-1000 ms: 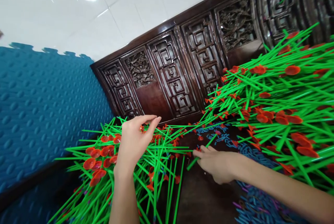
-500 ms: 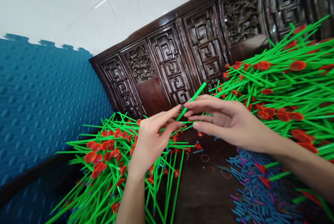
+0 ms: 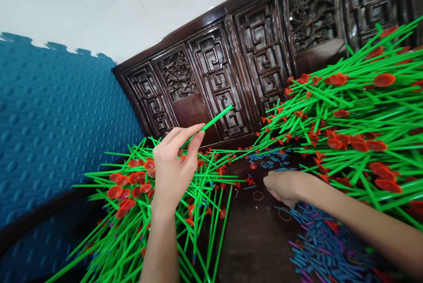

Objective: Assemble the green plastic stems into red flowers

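Observation:
My left hand (image 3: 175, 155) pinches a thin green plastic stick (image 3: 218, 118) between thumb and fingers, its free end pointing up and to the right. The stick's other end is hidden behind the hand. Low over the dark wooden surface, my right hand (image 3: 284, 186) has its fingers curled downward at the edge of a heap of small blue and purple pieces (image 3: 324, 239). Its fingertips are mostly hidden, so anything in them does not show. Below and around my left hand lies a pile of green sticks with red cups (image 3: 132, 186).
A larger heap of green sticks with red cups (image 3: 363, 115) rises at the right. Loose blue pieces (image 3: 272, 162) and a rubber band (image 3: 258, 195) lie on the dark wood (image 3: 254, 239). Behind stands a carved wooden backrest (image 3: 194, 115); a blue foam mat (image 3: 59, 124) stands at left.
My right hand has left the green stick and dropped down beside the blue pieces, its fingers curling. My left hand has shifted left, keeping the stick, which now tilts further to the right.

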Available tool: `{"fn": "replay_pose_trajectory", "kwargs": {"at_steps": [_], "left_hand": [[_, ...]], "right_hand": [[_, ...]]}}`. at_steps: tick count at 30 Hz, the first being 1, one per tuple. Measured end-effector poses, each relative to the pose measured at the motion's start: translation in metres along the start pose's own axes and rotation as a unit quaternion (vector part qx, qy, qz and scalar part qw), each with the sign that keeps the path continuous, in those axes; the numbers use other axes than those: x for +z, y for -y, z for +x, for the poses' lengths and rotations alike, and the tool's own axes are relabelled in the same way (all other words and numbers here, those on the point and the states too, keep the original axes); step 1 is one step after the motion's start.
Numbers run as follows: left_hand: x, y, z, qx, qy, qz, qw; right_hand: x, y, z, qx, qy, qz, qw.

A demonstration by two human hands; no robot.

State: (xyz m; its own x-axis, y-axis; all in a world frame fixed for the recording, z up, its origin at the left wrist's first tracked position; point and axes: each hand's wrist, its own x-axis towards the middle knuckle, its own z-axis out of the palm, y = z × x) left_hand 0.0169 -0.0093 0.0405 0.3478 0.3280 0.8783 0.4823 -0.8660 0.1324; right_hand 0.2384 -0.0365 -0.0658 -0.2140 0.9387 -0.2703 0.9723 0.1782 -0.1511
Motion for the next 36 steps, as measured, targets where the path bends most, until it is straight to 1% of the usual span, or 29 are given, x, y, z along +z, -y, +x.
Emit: {"fn": "replay_pose_trajectory", "kwargs": {"at_steps": [5,7,9,11,13,14,17,20,21,23,25,26,28,30,32,36], "left_hand": [[-0.002,0.001,0.001,0.005,0.013,0.015,1.0],[-0.003,0.005,0.001,0.005,0.023,0.013,1.0],[-0.002,0.009,0.001,0.001,0.026,0.004,1.0],[0.0,0.011,0.0,-0.007,0.029,-0.008,1.0],[0.002,0.012,0.0,-0.013,0.038,-0.013,0.999],[0.003,0.012,-0.001,-0.011,0.043,-0.014,0.999],[0.004,0.008,-0.002,0.007,0.052,-0.022,0.998],[0.004,0.003,-0.002,0.018,0.067,-0.034,0.997],[0.003,0.003,-0.002,0.02,0.073,-0.036,0.997],[0.003,0.002,-0.002,0.019,0.078,-0.037,0.996],[0.003,0.003,-0.001,0.019,0.077,-0.034,0.996],[0.004,0.003,-0.001,0.02,0.077,-0.034,0.996],[0.005,0.003,-0.001,0.029,0.075,-0.034,0.996],[0.006,0.002,-0.001,0.039,0.079,-0.033,0.996],[0.007,0.0,-0.001,0.047,0.083,-0.031,0.995],[0.008,-0.003,-0.002,0.059,0.086,-0.03,0.994]], "right_hand": [[0.007,0.01,0.006,-0.006,0.034,-0.034,0.999],[0.005,0.011,0.003,-0.009,0.038,-0.04,0.998],[-0.002,0.01,-0.004,-0.016,0.03,-0.042,0.999],[-0.012,0.009,-0.015,-0.041,0.0,-0.033,0.999],[-0.022,0.007,-0.028,-0.101,-0.058,0.002,0.993],[-0.026,0.007,-0.034,-0.14,-0.095,0.029,0.985],[-0.038,0.008,-0.05,-0.244,-0.196,0.113,0.943],[-0.049,0.011,-0.061,-0.3,-0.302,0.174,0.888],[-0.052,0.012,-0.064,-0.304,-0.345,0.193,0.867],[-0.059,0.015,-0.071,-0.287,-0.428,0.236,0.824],[-0.064,0.017,-0.076,-0.264,-0.482,0.283,0.786],[-0.065,0.018,-0.078,-0.257,-0.497,0.31,0.769],[-0.067,0.019,-0.08,-0.255,-0.504,0.365,0.74],[-0.068,0.02,-0.08,-0.252,-0.5,0.407,0.722],[-0.068,0.021,-0.077,-0.242,-0.505,0.422,0.713],[-0.068,0.024,-0.072,-0.215,-0.522,0.431,0.704]]}}
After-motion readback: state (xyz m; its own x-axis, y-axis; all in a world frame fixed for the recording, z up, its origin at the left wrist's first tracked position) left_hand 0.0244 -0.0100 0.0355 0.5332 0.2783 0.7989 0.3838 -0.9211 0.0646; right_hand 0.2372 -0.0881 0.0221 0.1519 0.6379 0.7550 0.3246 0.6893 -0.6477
